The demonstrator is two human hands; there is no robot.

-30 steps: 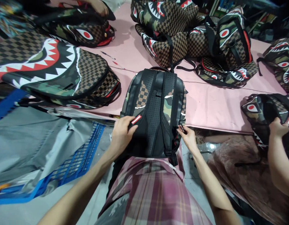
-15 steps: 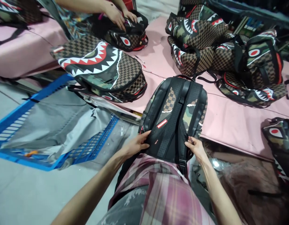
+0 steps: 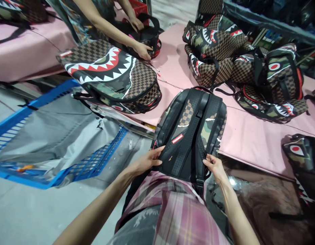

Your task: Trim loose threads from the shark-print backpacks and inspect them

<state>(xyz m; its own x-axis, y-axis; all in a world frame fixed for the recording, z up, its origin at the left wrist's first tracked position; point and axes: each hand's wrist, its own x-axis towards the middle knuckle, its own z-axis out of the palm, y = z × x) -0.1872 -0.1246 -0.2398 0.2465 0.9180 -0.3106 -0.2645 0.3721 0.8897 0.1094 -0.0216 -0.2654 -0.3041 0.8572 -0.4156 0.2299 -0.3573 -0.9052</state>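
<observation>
A black padded backpack (image 3: 191,136) lies with its straps and back panel facing up, its lower end at my lap and its top on the pink table (image 3: 170,76). My left hand (image 3: 147,161) is closed on its lower left edge, thumb on the panel. At the lower right, my right hand (image 3: 215,166) pinches the backpack's side by the shoulder strap. Something small and dark shows at those fingertips; I cannot make out what. Left of this bag lies another backpack (image 3: 144,76), checkered and camouflage with a shark-mouth print.
A co-worker's hands (image 3: 143,51) work on a dark bag (image 3: 156,42) at the far side. Several shark-print backpacks (image 3: 223,42) are piled at the back right; another backpack (image 3: 297,160) sits at the right edge. A blue crate (image 3: 21,180) with grey cloth stands on the floor at left.
The co-worker's hands have moved apart on their bag, one coming lower and nearer, and that bag has turned. My hands keep their hold on the backpack; the view has shifted slightly.
</observation>
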